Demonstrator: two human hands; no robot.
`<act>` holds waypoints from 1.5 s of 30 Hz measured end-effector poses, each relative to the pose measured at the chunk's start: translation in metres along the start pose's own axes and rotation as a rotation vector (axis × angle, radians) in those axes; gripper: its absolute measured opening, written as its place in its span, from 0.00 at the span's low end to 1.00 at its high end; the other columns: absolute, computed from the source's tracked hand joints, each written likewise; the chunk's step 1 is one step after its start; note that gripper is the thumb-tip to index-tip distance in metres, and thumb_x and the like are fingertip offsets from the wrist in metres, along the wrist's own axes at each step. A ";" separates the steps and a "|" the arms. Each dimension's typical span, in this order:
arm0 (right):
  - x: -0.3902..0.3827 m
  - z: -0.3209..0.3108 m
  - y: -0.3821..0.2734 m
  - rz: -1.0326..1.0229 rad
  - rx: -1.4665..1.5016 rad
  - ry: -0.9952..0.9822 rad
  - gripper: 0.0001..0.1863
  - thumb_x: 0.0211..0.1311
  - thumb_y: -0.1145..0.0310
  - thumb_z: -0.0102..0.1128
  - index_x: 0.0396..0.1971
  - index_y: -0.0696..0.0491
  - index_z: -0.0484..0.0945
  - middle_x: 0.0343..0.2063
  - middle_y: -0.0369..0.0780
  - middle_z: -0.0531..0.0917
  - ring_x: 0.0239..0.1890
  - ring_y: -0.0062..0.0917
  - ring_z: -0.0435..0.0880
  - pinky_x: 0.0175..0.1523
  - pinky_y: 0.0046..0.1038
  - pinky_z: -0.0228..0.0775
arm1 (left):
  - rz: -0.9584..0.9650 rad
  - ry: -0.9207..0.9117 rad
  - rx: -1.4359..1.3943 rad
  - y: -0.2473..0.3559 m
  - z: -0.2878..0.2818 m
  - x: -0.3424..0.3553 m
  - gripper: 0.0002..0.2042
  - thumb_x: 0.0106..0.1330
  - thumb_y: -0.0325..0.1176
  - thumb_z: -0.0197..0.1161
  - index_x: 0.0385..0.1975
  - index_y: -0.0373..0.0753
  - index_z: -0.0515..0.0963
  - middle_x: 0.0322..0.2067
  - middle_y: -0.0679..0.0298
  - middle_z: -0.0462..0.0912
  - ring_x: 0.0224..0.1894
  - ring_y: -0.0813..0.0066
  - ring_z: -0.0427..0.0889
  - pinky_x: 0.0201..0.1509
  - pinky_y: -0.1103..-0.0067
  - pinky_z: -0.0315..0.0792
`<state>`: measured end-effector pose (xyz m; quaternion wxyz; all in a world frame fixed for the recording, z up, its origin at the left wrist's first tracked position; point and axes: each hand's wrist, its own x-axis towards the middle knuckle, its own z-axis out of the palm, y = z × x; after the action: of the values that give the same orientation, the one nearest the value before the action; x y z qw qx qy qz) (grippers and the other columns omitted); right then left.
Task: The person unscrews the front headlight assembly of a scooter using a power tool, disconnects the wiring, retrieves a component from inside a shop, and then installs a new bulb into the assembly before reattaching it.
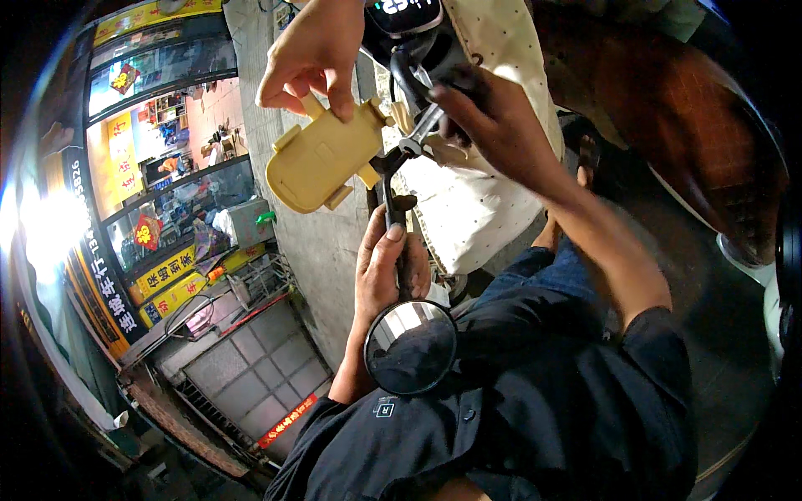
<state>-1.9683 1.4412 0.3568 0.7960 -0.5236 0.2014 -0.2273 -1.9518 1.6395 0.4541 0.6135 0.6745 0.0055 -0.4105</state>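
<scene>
Now L hand (pixel 386 260) grips mirror stem (pixel 390 199), R hand (pixel 491 117) holds wrench (pixel 423 127) by yellow mount (pixel 322 159).

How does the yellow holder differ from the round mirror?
The yellow holder is pale, boxy and matte; the round mirror is dark and reflective. Another person's hand pinches the holder, while the left hand grips the mirror's stem. Both are steadied by a hand.

We cannot see the rounded digital display (pixel 405 12) in full; the top edge cuts it off. A person's dark fingers (pixel 468 104) hide the joint above the black mirror stem (pixel 393 188). The round black mirror's (pixel 411 346) reflection stays too dim to read.
</scene>
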 end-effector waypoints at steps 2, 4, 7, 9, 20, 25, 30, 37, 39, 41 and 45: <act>0.034 -0.006 0.001 -0.285 -0.199 -0.197 0.17 0.63 0.58 0.57 0.34 0.61 0.77 0.20 0.45 0.80 0.20 0.23 0.78 0.28 0.29 0.67 | -0.001 0.019 0.031 0.001 0.006 0.001 0.18 0.71 0.38 0.45 0.56 0.35 0.64 0.08 0.68 0.57 0.05 0.79 0.55 0.09 0.81 0.55; 0.047 -0.004 0.005 -0.227 -0.195 -0.233 0.18 0.63 0.56 0.56 0.33 0.60 0.77 0.19 0.44 0.80 0.20 0.24 0.78 0.28 0.30 0.67 | -0.003 0.041 0.063 0.001 0.009 0.001 0.18 0.71 0.37 0.45 0.56 0.35 0.64 0.08 0.68 0.57 0.05 0.79 0.55 0.08 0.81 0.55; 0.039 -0.005 0.001 -0.217 -0.082 -0.117 0.18 0.63 0.55 0.56 0.32 0.58 0.78 0.18 0.43 0.79 0.19 0.26 0.78 0.28 0.31 0.67 | -0.019 0.056 0.015 0.002 0.010 0.001 0.18 0.71 0.38 0.45 0.56 0.37 0.64 0.08 0.68 0.57 0.05 0.79 0.55 0.08 0.81 0.54; 0.024 -0.012 -0.012 -0.439 -0.033 0.237 0.15 0.63 0.59 0.56 0.33 0.58 0.79 0.18 0.42 0.80 0.20 0.25 0.79 0.29 0.28 0.68 | -0.003 0.040 0.005 0.001 0.009 -0.001 0.17 0.71 0.38 0.45 0.55 0.37 0.64 0.08 0.68 0.57 0.05 0.79 0.55 0.08 0.81 0.54; -0.061 0.005 0.008 0.029 0.307 0.157 0.12 0.67 0.65 0.55 0.39 0.61 0.75 0.26 0.36 0.81 0.27 0.15 0.77 0.33 0.18 0.68 | -0.029 -0.093 -0.168 -0.014 0.004 -0.009 0.15 0.71 0.42 0.47 0.49 0.41 0.68 0.14 0.69 0.61 0.17 0.77 0.65 0.19 0.82 0.60; -0.085 0.014 0.010 0.087 0.217 0.191 0.10 0.65 0.67 0.57 0.37 0.59 0.76 0.26 0.34 0.80 0.25 0.15 0.77 0.30 0.19 0.68 | -0.103 -0.238 -0.246 -0.047 -0.032 -0.010 0.15 0.69 0.45 0.51 0.36 0.37 0.70 0.22 0.63 0.72 0.26 0.66 0.74 0.32 0.75 0.68; -0.082 0.015 0.003 0.035 -0.076 0.217 0.09 0.62 0.68 0.59 0.34 0.59 0.79 0.26 0.33 0.79 0.25 0.16 0.73 0.33 0.20 0.66 | -0.087 -0.242 -0.374 -0.052 -0.026 -0.011 0.16 0.70 0.43 0.52 0.40 0.34 0.77 0.32 0.63 0.81 0.31 0.76 0.79 0.36 0.79 0.73; -0.073 0.007 -0.003 0.118 -0.092 0.166 0.08 0.62 0.69 0.58 0.37 0.56 0.78 0.23 0.34 0.78 0.20 0.16 0.74 0.26 0.21 0.66 | -0.098 -0.393 -0.660 -0.063 -0.013 -0.004 0.17 0.66 0.47 0.56 0.34 0.37 0.75 0.23 0.61 0.78 0.23 0.69 0.78 0.28 0.75 0.73; -0.074 0.005 -0.002 0.165 -0.125 0.177 0.07 0.61 0.69 0.57 0.36 0.57 0.77 0.22 0.35 0.78 0.20 0.17 0.73 0.26 0.21 0.67 | -0.097 -0.332 -0.559 -0.064 -0.011 -0.005 0.18 0.65 0.49 0.56 0.32 0.37 0.75 0.21 0.62 0.77 0.19 0.69 0.76 0.24 0.75 0.72; -0.076 0.007 0.001 0.157 -0.096 0.166 0.06 0.62 0.70 0.56 0.35 0.56 0.76 0.21 0.35 0.77 0.19 0.19 0.72 0.25 0.23 0.67 | -0.069 -0.346 -0.497 -0.061 -0.017 -0.007 0.21 0.65 0.52 0.55 0.31 0.36 0.75 0.19 0.61 0.76 0.17 0.68 0.76 0.21 0.75 0.71; -0.073 0.006 0.002 0.181 -0.061 0.168 0.04 0.64 0.70 0.55 0.33 0.54 0.75 0.20 0.34 0.75 0.19 0.18 0.71 0.24 0.22 0.66 | -0.006 -0.303 -0.429 -0.050 -0.017 -0.010 0.23 0.65 0.54 0.54 0.29 0.35 0.75 0.18 0.61 0.75 0.17 0.68 0.76 0.21 0.74 0.72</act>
<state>-2.0245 1.4879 0.3630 0.7771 -0.5065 0.3207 -0.1915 -1.9743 1.6710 0.4165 0.7351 0.4597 0.0025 -0.4983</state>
